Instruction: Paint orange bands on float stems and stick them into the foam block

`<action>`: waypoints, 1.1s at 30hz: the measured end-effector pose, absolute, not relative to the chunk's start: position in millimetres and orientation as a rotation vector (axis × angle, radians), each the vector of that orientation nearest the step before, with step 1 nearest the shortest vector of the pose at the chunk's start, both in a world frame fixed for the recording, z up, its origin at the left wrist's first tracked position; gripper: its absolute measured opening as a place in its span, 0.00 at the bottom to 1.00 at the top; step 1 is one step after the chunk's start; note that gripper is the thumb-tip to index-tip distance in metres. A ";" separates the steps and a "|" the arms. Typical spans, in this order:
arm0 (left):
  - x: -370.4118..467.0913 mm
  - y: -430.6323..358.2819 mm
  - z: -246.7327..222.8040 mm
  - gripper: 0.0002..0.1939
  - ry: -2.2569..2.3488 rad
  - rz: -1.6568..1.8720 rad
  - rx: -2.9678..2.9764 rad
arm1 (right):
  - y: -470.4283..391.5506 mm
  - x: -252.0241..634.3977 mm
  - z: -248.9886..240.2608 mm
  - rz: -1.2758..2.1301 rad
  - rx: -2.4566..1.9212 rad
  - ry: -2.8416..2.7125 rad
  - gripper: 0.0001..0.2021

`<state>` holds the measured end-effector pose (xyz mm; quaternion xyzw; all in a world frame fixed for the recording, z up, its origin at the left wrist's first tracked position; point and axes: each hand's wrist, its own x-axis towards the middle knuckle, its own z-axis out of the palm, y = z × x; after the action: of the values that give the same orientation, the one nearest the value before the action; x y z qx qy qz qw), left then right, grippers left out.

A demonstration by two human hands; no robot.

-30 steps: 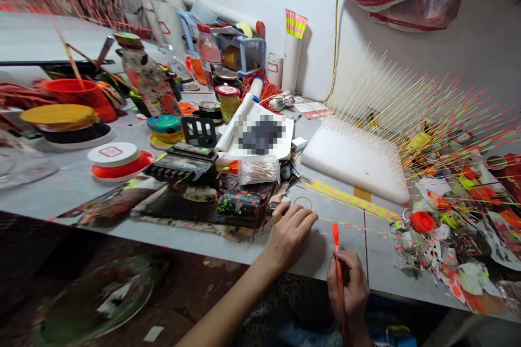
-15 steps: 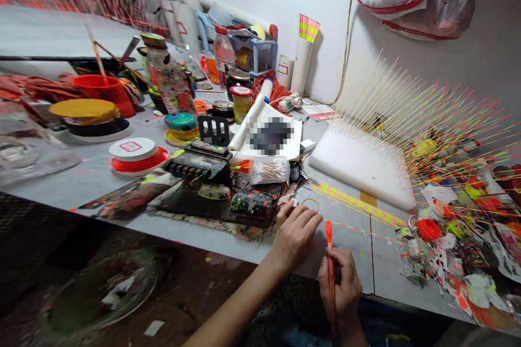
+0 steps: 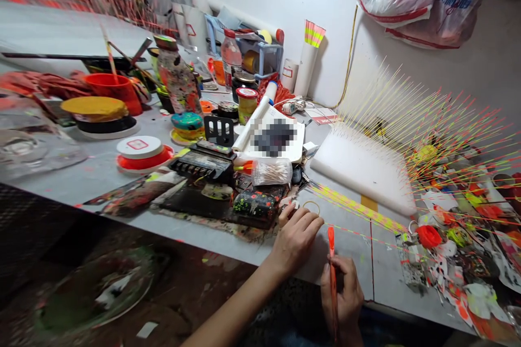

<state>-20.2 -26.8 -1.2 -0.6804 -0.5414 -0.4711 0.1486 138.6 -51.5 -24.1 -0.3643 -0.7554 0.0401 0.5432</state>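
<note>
My left hand [image 3: 296,236] is closed at the table's front edge, its fingers curled over the near end of a thin stick [image 3: 358,234] banded in red and green. From under those fingers the stick runs out to the right. Beside the hand, on the left, lies a black paint-spotted cylinder [image 3: 254,203] that looks like a small motor. My right hand [image 3: 342,287] grips a paintbrush [image 3: 332,268] upright, its flat tip coated in bright orange paint. The brush tip is at the stick; whether they touch I cannot tell.
A white foam block [image 3: 362,168] bristles with thin coloured sticks. More yellow-banded sticks [image 3: 354,200] lie before it. Paint scraps and an orange cup [image 3: 428,236] crowd the right. Leftward stand a tub of cotton swabs [image 3: 272,172], a white-lidded tub [image 3: 139,147] and paint jars.
The camera view has shifted slightly, so the scene sits a little lower and to the right. Both hands keep nearly the same pose, with the brush still in my right hand.
</note>
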 end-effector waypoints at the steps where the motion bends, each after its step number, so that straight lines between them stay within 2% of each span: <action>1: -20.4 -26.8 -1.1 0.11 -1.560 -1.354 -1.958 | -52.5 138.5 -22.7 0.103 -0.843 -1.794 0.06; 12: -37.3 -31.2 -2.1 0.11 -1.569 -1.274 -1.883 | -52.6 117.5 -29.6 0.162 -0.778 -1.803 0.09; 21: -37.1 -31.9 -6.9 0.12 -1.607 -1.280 -1.889 | -45.4 112.8 -22.0 0.091 -0.806 -1.822 0.06; 33: -37.3 -32.1 -6.5 0.12 -1.553 -1.317 -1.860 | -48.2 112.4 -18.6 0.100 -0.800 -1.827 0.06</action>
<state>-37.3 -32.1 -6.5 -0.6621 -0.5528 -0.4687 0.1907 112.4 -48.2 -18.6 -0.3369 -0.7691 0.0421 0.5414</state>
